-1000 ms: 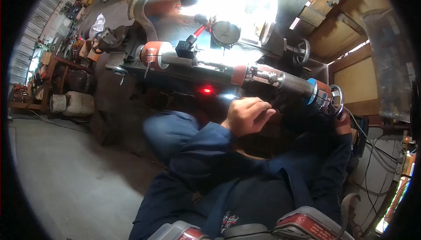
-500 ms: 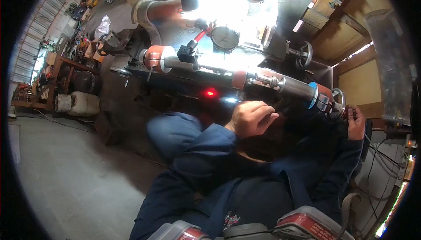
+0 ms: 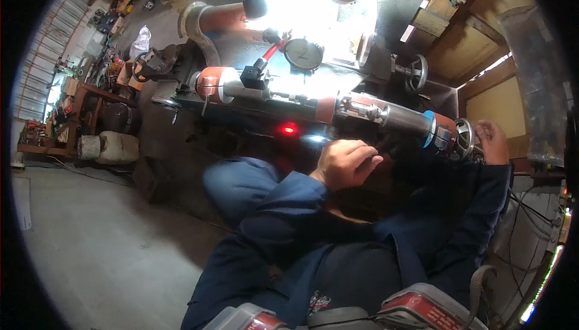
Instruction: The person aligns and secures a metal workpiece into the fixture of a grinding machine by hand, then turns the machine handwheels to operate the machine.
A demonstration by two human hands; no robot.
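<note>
My left hand [image 3: 348,164] is held in a loose curl in front of the machine's bed. A bright, shiny spot [image 3: 316,139] shows beside its knuckles; whether the fingers hold anything is hidden. At the right end of the machine, my right hand [image 3: 494,143] has its fingers bent at the outer side of a metal handwheel [image 3: 464,139], slightly blurred. Left of that wheel runs a steel cylinder [image 3: 410,122] with a blue ring [image 3: 429,129]. A round dial gauge [image 3: 303,54] on a red arm [image 3: 271,51] stands above the machine's middle.
A glowing red light [image 3: 289,129] sits low at the machine's front. Strong glare covers the top centre. Another handwheel [image 3: 416,73] is behind on the right. A pale gas cylinder [image 3: 117,147] lies at the left. Cables [image 3: 531,209] hang at the right.
My right hand has moved up along the outer side of the handwheel, and its sleeve has risen with it. My left hand stays where it was. The view has shifted slightly.
</note>
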